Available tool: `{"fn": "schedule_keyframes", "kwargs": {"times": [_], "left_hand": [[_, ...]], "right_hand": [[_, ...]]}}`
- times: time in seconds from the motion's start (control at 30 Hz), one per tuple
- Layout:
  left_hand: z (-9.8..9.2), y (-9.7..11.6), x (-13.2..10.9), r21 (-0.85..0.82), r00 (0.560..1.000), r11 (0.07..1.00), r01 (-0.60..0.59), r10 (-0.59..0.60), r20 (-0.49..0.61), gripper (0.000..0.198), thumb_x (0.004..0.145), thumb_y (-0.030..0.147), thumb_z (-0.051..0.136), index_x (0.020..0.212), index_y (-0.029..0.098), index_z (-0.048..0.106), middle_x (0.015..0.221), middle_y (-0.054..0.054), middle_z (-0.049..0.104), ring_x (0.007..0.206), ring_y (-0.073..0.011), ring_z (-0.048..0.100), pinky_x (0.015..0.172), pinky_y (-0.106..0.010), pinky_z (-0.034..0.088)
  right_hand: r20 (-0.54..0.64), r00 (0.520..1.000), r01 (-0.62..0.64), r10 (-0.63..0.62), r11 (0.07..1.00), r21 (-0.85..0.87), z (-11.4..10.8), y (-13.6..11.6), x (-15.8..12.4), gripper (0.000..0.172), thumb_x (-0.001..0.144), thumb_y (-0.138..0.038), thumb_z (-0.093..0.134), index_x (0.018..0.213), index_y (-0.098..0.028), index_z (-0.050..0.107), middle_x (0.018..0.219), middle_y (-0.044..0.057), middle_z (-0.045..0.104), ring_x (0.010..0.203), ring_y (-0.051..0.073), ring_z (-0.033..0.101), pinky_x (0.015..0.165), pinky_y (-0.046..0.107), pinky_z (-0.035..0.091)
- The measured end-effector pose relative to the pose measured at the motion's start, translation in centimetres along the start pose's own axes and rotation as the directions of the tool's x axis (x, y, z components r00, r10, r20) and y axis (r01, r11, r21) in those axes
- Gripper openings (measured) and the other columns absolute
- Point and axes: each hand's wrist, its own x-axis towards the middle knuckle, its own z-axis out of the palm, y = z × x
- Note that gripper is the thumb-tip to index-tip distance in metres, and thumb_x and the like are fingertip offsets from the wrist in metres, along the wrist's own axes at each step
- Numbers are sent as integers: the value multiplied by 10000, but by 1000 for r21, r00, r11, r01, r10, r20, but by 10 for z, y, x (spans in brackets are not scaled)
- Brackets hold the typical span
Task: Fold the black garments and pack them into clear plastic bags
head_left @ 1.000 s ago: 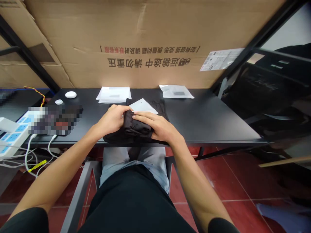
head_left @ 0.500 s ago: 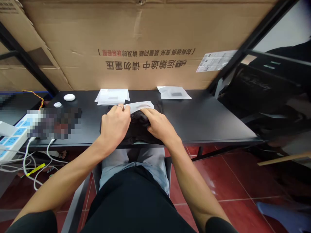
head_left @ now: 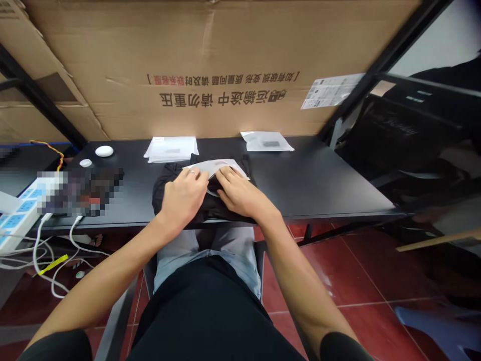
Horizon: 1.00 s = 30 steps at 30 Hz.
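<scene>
Two things in play at dead centre: a folded black garment [head_left: 164, 188] with a frosted plastic bag [head_left: 217, 167] lying over its far end, both near the front edge of the black surface [head_left: 319, 185], right above the lap. That garment looks soft, light and floppy, bunched up under the palms, so the broad folded bulk looks like the place to take hold of it. The bag looks thin and slippery, ready to crumple, and its edge offers the best pinch. It's a pale, cloudy film, with a curved edge lying across the dark cloth.

Now the hands! The left hand [head_left: 183, 198], a ring [head_left: 193, 171] on one finger, has its fingers curled at the bag's edge, but whether the grip is clamped there I can't tell from this angle. The right hand [head_left: 241, 193] lies fingers together on the bag and cloth, resting flat, not clamped.

Further out, a stack of white packets [head_left: 171, 149] and a single bagged packet [head_left: 266, 142] sit behind the garment. Off to the left are a white oval object [head_left: 104, 151], a smaller white disc [head_left: 85, 162] and a power strip [head_left: 22, 206] with blue sockets. Beyond it all stands a cardboard sheet [head_left: 210, 60] printed with Chinese text, a paper label [head_left: 331, 91] stuck near its corner.
</scene>
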Motion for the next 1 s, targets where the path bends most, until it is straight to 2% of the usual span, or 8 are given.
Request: {"fn": "schedule_keyframes", "kwargs": {"times": [0.1, 0.2, 0.3, 0.37, 0.47, 0.63, 0.77, 1.0], "left_hand": [[2, -29, -8, -175, 989, 973, 149, -149, 13, 333, 1072, 572, 724, 1090, 241, 745, 1035, -107, 810, 984, -315, 768, 740, -359, 525], [6, -54, -13, -400, 942, 857, 326, -261, 210, 509, 1068, 710, 644, 917, 233, 742, 817, -79, 774, 738, -260, 745, 674, -338, 539], [15, -66, -12, -601, 864, 655, 457, -166, 476, 507, 1093, 643, 604, 886, 206, 756, 744, -60, 742, 576, -190, 681, 570, -299, 550], [22, -68, -9, -676, 841, 547, 493, -101, 531, 435, 1075, 571, 656, 881, 192, 745, 724, -46, 724, 530, -151, 639, 525, -268, 539], [26, -66, -7, -748, 859, 461, 478, -67, 508, 389, 1047, 506, 713, 811, 198, 683, 677, -18, 672, 498, -112, 578, 483, -227, 488], [24, -60, -10, -814, 890, 391, 429, -30, 454, 380, 1003, 455, 741, 744, 216, 600, 655, 8, 612, 514, -95, 539, 483, -208, 450], [23, -56, -11, -816, 899, 382, 434, -119, 422, 366, 934, 378, 716, 657, 221, 535, 559, 36, 526, 453, -74, 428, 439, -202, 319], [13, -86, -11, -822, 886, 340, 457, -250, 390, 254, 834, 276, 678, 619, 210, 559, 538, 35, 515, 440, -64, 396, 429, -200, 228]], "right_hand": [[-89, 986, 144, -142, 989, 20, -11, 7, -4, 256, 1148, -178, 532, 1262, -212, 758, 1261, 147, 823, 1207, 313, 756, 1050, 496, 650], [-193, 974, 126, -122, 992, 11, -18, 6, -6, 199, 1165, -250, 597, 1065, -238, 768, 1066, 105, 820, 1017, 281, 741, 900, 440, 629], [-211, 970, 125, -123, 992, -7, -16, -5, -2, 149, 1153, -287, 648, 1108, -233, 779, 1128, 120, 811, 1035, 290, 712, 919, 455, 588], [-162, 975, 153, -153, 988, -12, -9, -14, 4, 152, 1144, -300, 673, 1227, -244, 787, 1220, 126, 807, 1097, 302, 697, 947, 471, 561], [-105, 976, 185, -190, 981, -50, 4, -26, 11, 191, 1149, -281, 661, 1292, -264, 787, 1245, 119, 810, 1145, 312, 674, 956, 485, 520], [-103, 974, 186, -200, 974, -131, 20, -35, 15, 266, 1169, -167, 554, 1173, -257, 804, 1163, 98, 829, 1118, 294, 667, 970, 487, 488], [-101, 979, 164, -175, 981, -106, 21, -34, 13, 287, 1166, -171, 546, 1208, -268, 812, 1169, 94, 837, 1125, 300, 677, 1013, 515, 482], [-235, 969, 41, -70, 991, -124, -1, 13, -9, 223, 1151, -220, 617, 1153, -305, 823, 1191, 54, 873, 1075, 296, 705, 999, 539, 489]]}}
